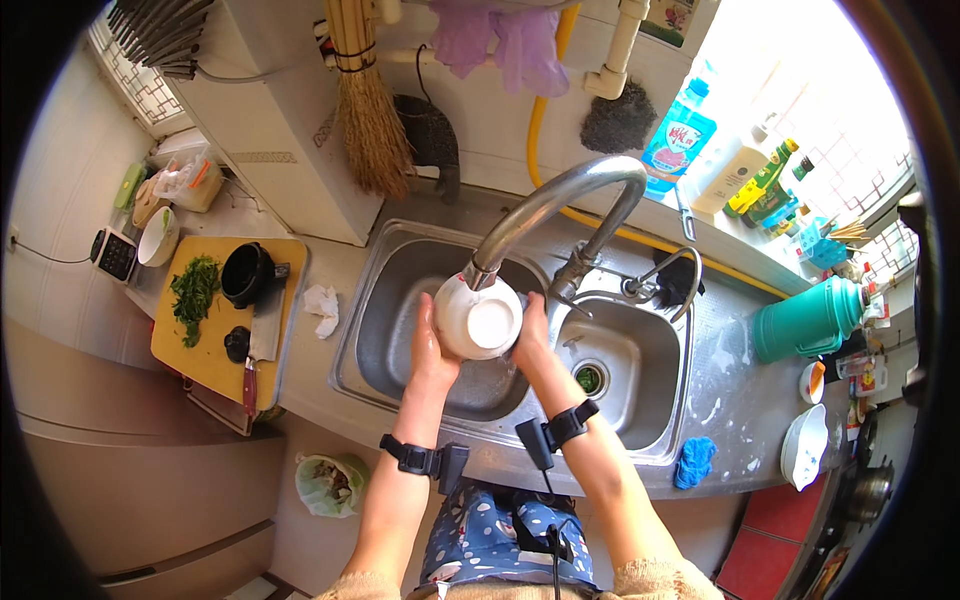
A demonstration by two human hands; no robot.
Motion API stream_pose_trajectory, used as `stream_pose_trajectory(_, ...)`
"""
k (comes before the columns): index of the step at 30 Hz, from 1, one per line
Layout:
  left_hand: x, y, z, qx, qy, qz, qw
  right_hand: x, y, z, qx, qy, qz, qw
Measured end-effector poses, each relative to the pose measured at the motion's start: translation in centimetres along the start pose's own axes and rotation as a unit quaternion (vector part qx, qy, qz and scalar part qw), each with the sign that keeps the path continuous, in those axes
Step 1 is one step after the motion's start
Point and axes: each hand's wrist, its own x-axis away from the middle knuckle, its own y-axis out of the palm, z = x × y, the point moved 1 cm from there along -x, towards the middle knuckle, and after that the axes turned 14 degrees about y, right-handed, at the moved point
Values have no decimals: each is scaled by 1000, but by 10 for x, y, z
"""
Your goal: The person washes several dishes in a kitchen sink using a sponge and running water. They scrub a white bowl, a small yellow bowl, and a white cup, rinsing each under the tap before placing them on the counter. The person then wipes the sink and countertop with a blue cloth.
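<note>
Both my hands hold a white ceramic bowl (pixel 457 311) under the spout of the curved metal faucet (pixel 551 196), over the left basin (pixel 390 300) of a steel double sink. The bowl is tilted so that its round foot faces me. My left hand (pixel 433 345) grips its left side, and my right hand (pixel 532 330) is against its right side, the fingers partly hidden behind it. Whether water is running cannot be made out. In the right basin (pixel 652 375), green scraps lie in the drain strainer (pixel 589 379).
Left of the sink, a yellow cutting board (pixel 210 300) bears chopped greens (pixel 193 292), a black pot (pixel 246 274) and a cleaver (pixel 265 322). A crumpled tissue (pixel 322 309) lies beside it. To the right are a blue cloth (pixel 696 463), white bowls (pixel 804 448) and a teal thermos (pixel 806 321).
</note>
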Motion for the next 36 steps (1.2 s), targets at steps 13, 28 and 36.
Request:
stream_pose_trajectory(13, -15, 6, -11, 103, -64, -103, 987, 81, 60, 4, 624, -627, -72, 461)
stream_pose_trajectory(28, -17, -29, -17, 289, -142, 104, 941, 66, 14, 8, 546, -569, -86, 609)
stream_pose_trajectory(36, 7, -9, -16, -21, 44, 85, 995, 82, 28, -6, 504, -597, -22, 624)
